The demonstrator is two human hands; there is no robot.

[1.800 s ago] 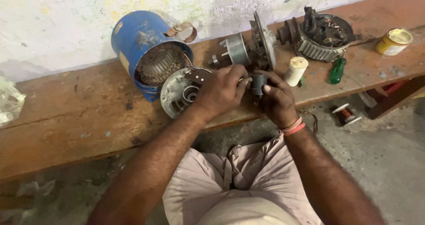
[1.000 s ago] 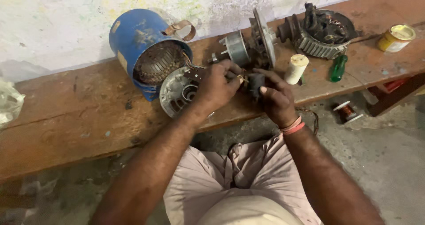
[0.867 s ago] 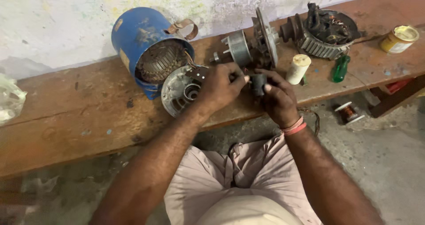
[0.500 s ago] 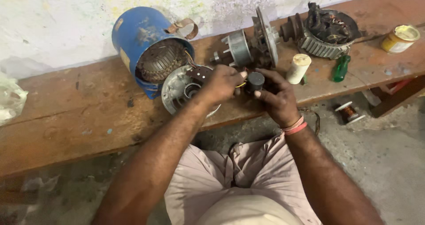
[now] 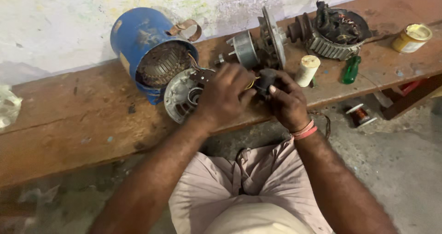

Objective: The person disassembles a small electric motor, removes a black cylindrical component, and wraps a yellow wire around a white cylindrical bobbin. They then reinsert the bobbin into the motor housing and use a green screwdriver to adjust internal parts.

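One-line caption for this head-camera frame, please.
Left hand and right hand grip a small black part over a wooden bench, beside a blue motor housing and grey end cover.

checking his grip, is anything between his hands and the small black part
Nothing visible. Both the left hand and right hand already hold the black part directly, with yellow wires running from it between them.

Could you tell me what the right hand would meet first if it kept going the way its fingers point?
Probably the rotor on the bench: the right hand, holding a small black part, points up toward it. Depth is unclear.
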